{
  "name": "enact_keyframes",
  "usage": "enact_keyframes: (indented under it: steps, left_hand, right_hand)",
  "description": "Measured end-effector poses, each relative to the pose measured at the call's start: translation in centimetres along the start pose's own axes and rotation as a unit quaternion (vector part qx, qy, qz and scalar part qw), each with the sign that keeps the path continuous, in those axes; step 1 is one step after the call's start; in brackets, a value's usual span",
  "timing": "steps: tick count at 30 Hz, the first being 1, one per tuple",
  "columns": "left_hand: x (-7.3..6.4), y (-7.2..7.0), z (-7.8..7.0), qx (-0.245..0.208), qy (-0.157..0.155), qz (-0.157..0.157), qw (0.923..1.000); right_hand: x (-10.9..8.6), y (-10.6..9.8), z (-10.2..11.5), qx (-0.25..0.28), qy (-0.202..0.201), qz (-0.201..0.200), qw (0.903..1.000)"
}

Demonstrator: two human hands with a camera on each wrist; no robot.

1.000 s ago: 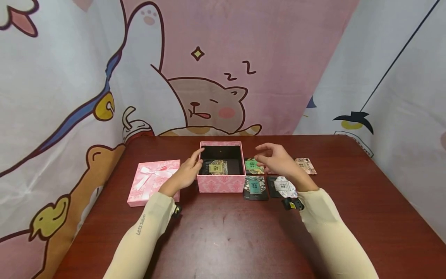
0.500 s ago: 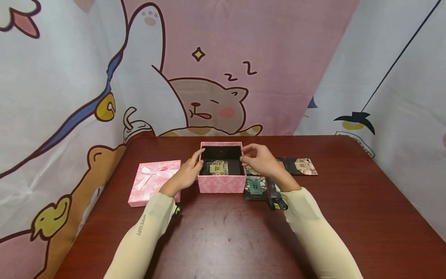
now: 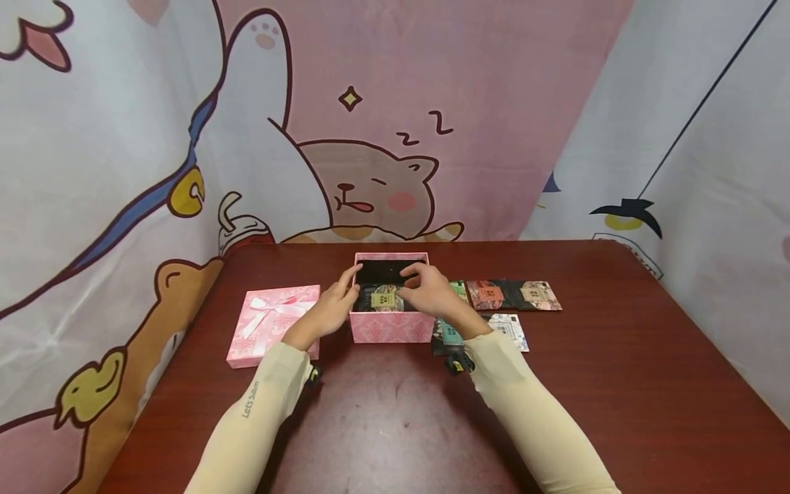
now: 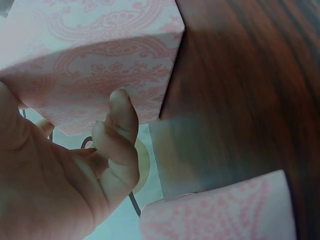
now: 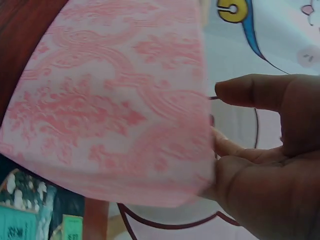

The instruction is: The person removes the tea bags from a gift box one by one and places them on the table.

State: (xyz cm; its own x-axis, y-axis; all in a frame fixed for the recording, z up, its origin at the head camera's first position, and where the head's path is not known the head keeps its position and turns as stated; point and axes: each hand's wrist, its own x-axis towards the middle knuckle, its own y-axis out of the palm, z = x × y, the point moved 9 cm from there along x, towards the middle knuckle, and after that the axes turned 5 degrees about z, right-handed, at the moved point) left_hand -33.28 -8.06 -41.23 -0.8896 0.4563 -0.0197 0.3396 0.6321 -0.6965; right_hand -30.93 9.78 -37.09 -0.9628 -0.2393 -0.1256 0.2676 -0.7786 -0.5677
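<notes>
A pink patterned gift box [image 3: 392,328] stands without its lid, dark inside. My left hand [image 3: 330,305] holds its left wall, index finger and thumb at the rim; in the left wrist view that hand's other fingers [image 4: 120,145] bend beside the outer wall. Inside lies a flat black sachet [image 3: 384,298] with a yellow-green label. My right hand [image 3: 426,291] reaches over the box's right wall above this sachet, thumb and index finger apart, nothing seen between them. In the right wrist view, the box wall [image 5: 110,100] hides some fingertips.
The pink lid [image 3: 271,322] with its ribbon bow lies left of the box. Right of it are more sachets: a red-labelled one [image 3: 489,293], a beige-labelled one [image 3: 538,295], a teal-labelled one [image 3: 452,333], a white-labelled one [image 3: 509,331] and a partly hidden green one [image 3: 459,290].
My right hand has moved left, from above the sachets on the table, past the box's right rim and over its inside. The left hand has stayed at the left wall.
</notes>
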Motion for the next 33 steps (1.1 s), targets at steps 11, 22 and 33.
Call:
enact_keyframes:
  steps: [11,22,33]
  left_hand:
    - [0.1,0.1,0.5,0.0,0.003,0.001,1.0]
    - [0.1,0.3,0.1,0.001,0.009,0.004,1.0]
    - [0.1,0.0,0.0,-0.003,0.004,0.0,1.0]
  right_hand:
    - [2.9,1.9,-0.3,-0.032,0.038,-0.007,0.9988]
    - [5.0,3.7,-2.7,0.015,0.102,0.032,0.9941]
    - [6.2,4.3,-3.1,-0.004,0.103,0.03,0.9942]
